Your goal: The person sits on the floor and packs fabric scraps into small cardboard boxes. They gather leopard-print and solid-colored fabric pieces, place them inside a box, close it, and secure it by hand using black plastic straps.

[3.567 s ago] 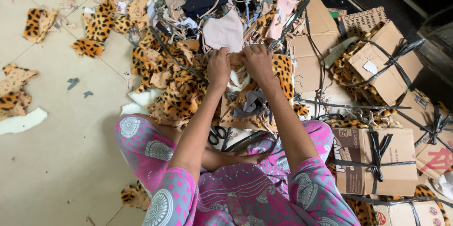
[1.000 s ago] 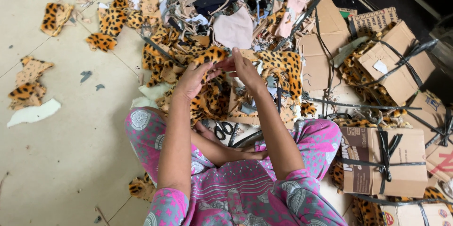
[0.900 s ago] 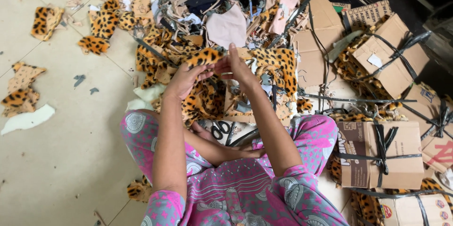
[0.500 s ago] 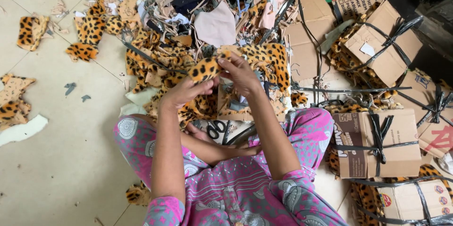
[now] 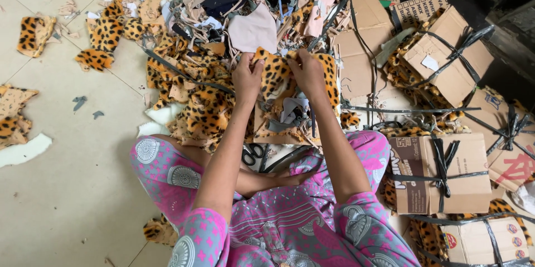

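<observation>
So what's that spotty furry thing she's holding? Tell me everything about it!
The spotted fabric piece is a floppy scrap of fuzzy cloth, orange-yellow with black leopard-like spots. It looks soft and plush. It is held up above the scrap pile, stretched between both hands: the left hand pinches its left end and the right hand grips its right part. Its edges look uneven, as if cut. More spotted fabric shows just right of the right hand; whether that belongs to the same piece is unclear.

Soft, even daylight lit the scene from above, leaving the pale tiled floor [image 5: 67,189] bright and without glare. Shadows were faint and short under the arms. The upper right corner fell dark. Focus held sharp throughout, with slight wide-angle stretching at the edges.
</observation>
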